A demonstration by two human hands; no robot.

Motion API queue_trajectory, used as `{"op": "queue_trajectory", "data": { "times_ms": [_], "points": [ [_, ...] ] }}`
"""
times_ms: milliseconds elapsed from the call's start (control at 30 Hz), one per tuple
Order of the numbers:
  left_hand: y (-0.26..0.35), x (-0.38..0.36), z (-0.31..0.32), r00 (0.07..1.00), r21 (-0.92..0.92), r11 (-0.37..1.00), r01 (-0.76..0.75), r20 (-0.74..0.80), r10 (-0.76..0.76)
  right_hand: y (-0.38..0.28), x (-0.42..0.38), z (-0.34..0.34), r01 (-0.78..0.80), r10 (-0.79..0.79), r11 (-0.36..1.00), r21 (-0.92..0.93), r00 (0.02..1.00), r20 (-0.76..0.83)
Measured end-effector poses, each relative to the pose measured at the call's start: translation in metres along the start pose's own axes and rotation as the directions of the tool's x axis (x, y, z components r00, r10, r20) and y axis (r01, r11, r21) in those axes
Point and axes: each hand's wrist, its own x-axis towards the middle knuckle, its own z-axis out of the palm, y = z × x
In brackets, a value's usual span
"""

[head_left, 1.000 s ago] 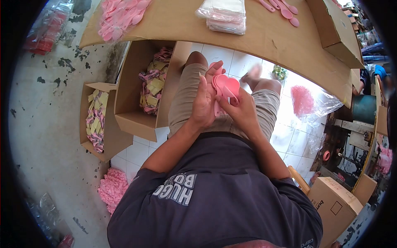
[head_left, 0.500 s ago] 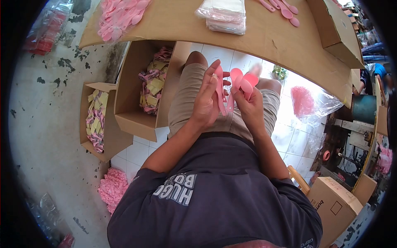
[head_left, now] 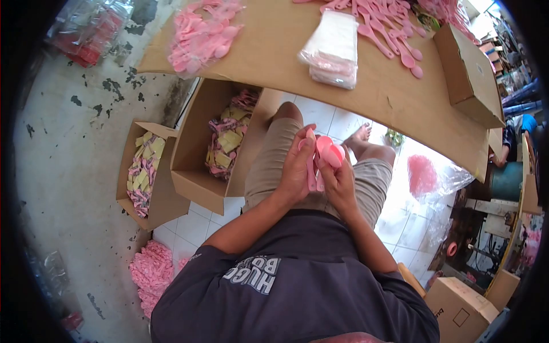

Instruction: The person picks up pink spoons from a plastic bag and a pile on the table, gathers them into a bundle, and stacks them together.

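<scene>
Above my lap, my left hand [head_left: 294, 171] is closed around pink plastic spoons [head_left: 311, 174], handles downward. Close beside it, my right hand [head_left: 341, 186] grips more pink spoons [head_left: 331, 153] near their bowls, which overlap and face up. The two bunches are side by side; how many spoons each hand has is partly hidden by my fingers. On the cardboard-topped table ahead lie loose pink spoons [head_left: 394, 34], a stack of clear plastic bags [head_left: 333, 46] and a plastic bag full of pink spoons [head_left: 206, 37].
Two open cardboard boxes [head_left: 197, 186] [head_left: 166, 188] at my left hold pink and yellow packets. A pink heap [head_left: 151, 271] lies on the floor behind them. Rightward are a cardboard box on the table [head_left: 469, 74], a bag with pink contents [head_left: 423, 174] and another person's arm [head_left: 503, 151].
My hands have drawn closer together, bringing the two bunches of spoons side by side. The view has tilted up, showing more of the table and its loose spoons.
</scene>
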Motion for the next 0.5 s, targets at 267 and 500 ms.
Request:
{"op": "queue_trajectory", "data": {
  "times_ms": [267, 500],
  "points": [
    [-0.002, -0.005, 0.007, 0.996, 0.043, 0.999, 0.029, -0.081, -0.025, 0.014, 0.0, 0.01, 0.059, -0.061, 0.995, -0.082, 0.998, -0.021],
    [-0.018, -0.006, 0.002, 0.978, 0.186, 0.981, -0.044, -0.194, 0.081, 0.032, -0.015, 0.03, 0.043, -0.055, 0.977, -0.209, 0.997, -0.053]
  ]
}}
